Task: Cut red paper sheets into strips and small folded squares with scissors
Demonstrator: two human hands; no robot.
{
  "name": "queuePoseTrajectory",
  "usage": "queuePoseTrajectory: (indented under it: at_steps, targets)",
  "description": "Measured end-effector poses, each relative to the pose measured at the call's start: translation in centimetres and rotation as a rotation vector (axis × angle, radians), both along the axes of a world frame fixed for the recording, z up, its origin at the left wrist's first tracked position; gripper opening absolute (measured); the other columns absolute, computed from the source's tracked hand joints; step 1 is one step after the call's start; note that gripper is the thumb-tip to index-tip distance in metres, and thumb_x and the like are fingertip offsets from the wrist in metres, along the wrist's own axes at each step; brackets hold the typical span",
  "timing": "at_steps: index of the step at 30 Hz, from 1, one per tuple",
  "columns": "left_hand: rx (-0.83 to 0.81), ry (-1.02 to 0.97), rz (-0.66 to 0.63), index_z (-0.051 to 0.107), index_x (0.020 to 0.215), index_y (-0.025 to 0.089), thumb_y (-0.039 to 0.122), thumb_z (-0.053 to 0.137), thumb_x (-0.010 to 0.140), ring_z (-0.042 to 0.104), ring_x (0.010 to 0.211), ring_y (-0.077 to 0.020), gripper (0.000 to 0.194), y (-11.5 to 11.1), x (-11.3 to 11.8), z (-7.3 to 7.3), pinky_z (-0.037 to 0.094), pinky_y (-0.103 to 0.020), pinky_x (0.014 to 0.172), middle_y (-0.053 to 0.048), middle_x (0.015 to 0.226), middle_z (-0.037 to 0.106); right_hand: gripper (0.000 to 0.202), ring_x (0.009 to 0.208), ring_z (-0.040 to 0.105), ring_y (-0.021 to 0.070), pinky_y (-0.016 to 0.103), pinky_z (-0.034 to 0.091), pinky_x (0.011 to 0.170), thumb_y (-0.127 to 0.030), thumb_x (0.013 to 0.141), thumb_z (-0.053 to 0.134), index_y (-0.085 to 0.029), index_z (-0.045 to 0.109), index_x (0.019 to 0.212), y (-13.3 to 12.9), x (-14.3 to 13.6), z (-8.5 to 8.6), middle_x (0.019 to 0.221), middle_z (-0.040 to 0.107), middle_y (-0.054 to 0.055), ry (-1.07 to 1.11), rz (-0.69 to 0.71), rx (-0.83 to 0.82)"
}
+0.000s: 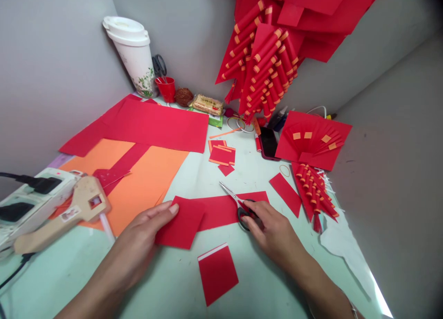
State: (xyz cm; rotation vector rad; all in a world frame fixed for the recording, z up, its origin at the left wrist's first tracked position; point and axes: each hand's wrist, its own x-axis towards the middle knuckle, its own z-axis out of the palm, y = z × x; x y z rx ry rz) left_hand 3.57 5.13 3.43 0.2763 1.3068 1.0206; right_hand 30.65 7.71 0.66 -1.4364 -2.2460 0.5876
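Between the thumb and fingers of my left hand [147,229] is a red paper square [183,222], its edge overlapping a longer red paper strip [218,213] on the table. My right hand [272,224] has its fingers around the black handles of a pair of scissors [235,199]. The blades point up and to the left, over the strip, and look nearly closed. Nearer to me, between both hands, lies another red paper square [218,275] with a white band along its top edge.
A beige glue gun [65,213] and a white power strip [44,194] occupy the left side. Orange sheets [145,185] and red sheets [159,125] lie behind. A white cup [129,56] stands at the back, with red firecracker decorations [266,70] hanging nearby. A phone [269,143] lies back right.
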Motion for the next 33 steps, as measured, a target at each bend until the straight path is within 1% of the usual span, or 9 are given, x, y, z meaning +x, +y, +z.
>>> queuePoseTrajectory:
  at_steps: [4,8,11,15,19,23,27,30,33]
  targets:
    - [0.062,0.0,-0.07,0.079,0.092,0.029,0.038,0.077,0.077,0.073,0.091,-0.021,0.018,-0.3,-0.4,-0.3,0.054,-0.022,0.08,0.001,0.097,0.08,0.03,0.101,0.066,0.027,0.039,0.057,0.082,-0.021,0.098,0.05,-0.018,0.063,0.125,-0.2,-0.2,-0.2,0.114,0.069,0.013,-0.189,0.02,0.14]
    - [0.105,0.059,-0.139,0.079,0.093,0.03,0.036,0.075,0.079,0.073,0.088,-0.0202,0.016,-0.5,-0.8,-0.7,0.053,-0.021,0.079,0.003,0.096,0.08,0.031,0.102,0.062,0.0298,0.042,0.054,0.085,-0.016,0.098,0.05,-0.013,0.064,0.125,-0.2,-0.4,0.5,0.115,0.068,0.015,-0.348,0.043,0.186]
    - [0.127,0.052,-0.144,0.078,0.096,0.03,0.034,0.074,0.08,0.073,0.086,-0.0214,0.018,-0.6,-0.8,-0.8,0.054,-0.024,0.077,0.003,0.095,0.08,0.027,0.1,0.058,0.031,0.045,0.051,0.086,-0.016,0.097,0.051,-0.011,0.067,0.118,-0.4,-0.7,1.4,0.111,0.066,0.016,-0.351,0.036,0.197]
    - [0.127,0.056,-0.095,0.078,0.097,0.028,0.034,0.076,0.078,0.072,0.09,-0.0213,0.02,-0.5,-0.5,-0.4,0.054,-0.023,0.077,0.001,0.097,0.08,0.023,0.094,0.057,0.025,0.039,0.049,0.087,-0.029,0.091,0.067,-0.017,0.068,0.11,-1.4,-1.8,2.2,0.101,0.065,0.009,-0.149,0.212,-0.011]
    - [0.122,0.041,-0.086,0.078,0.098,0.03,0.035,0.076,0.078,0.072,0.089,-0.0202,0.02,-0.5,-0.2,-0.1,0.054,-0.023,0.075,0.002,0.096,0.08,0.043,0.095,0.055,0.0226,0.034,0.049,0.085,-0.035,0.073,0.084,-0.021,0.063,0.108,-2.6,-3.1,2.2,0.101,0.062,0.004,-0.135,0.33,-0.256]
    - [0.133,0.026,-0.147,0.077,0.101,0.03,0.038,0.073,0.081,0.071,0.082,-0.0197,0.022,-0.6,-0.2,0.2,0.055,-0.026,0.076,0.002,0.097,0.08,0.039,0.093,0.053,0.0202,0.03,0.046,0.078,-0.028,0.07,0.085,-0.021,0.059,0.098,-3.1,-3.3,2.1,0.099,0.058,0.002,-0.158,0.322,-0.315]
    - [0.157,0.04,-0.135,0.078,0.096,0.03,0.031,0.074,0.08,0.067,0.068,-0.0144,0.016,-0.6,-0.2,0.3,0.051,-0.02,0.063,0.003,0.083,0.079,0.032,0.09,0.052,0.0184,0.028,0.044,0.074,-0.021,0.072,0.082,-0.021,0.053,0.086,-3.3,-3.3,2.5,0.096,0.057,0.0,-0.177,0.323,-0.34]
    - [0.152,0.064,-0.122,0.078,0.09,0.029,0.031,0.076,0.078,0.062,0.061,-0.0119,0.012,-0.5,-0.2,0.4,0.045,-0.017,0.054,0.004,0.076,0.078,0.033,0.094,0.051,0.0202,0.031,0.045,0.08,-0.021,0.075,0.08,-0.021,0.054,0.095,-3.6,-3.5,2.8,0.102,0.057,0.002,-0.182,0.322,-0.336]
    - [0.137,0.072,-0.106,0.078,0.085,0.028,0.03,0.078,0.076,0.06,0.059,-0.0125,0.009,-0.5,-0.1,0.6,0.044,-0.018,0.052,0.004,0.069,0.076,0.036,0.098,0.052,0.0219,0.034,0.045,0.085,-0.02,0.076,0.079,-0.021,0.054,0.102,-3.9,-3.6,3.1,0.106,0.057,0.003,-0.187,0.329,-0.336]
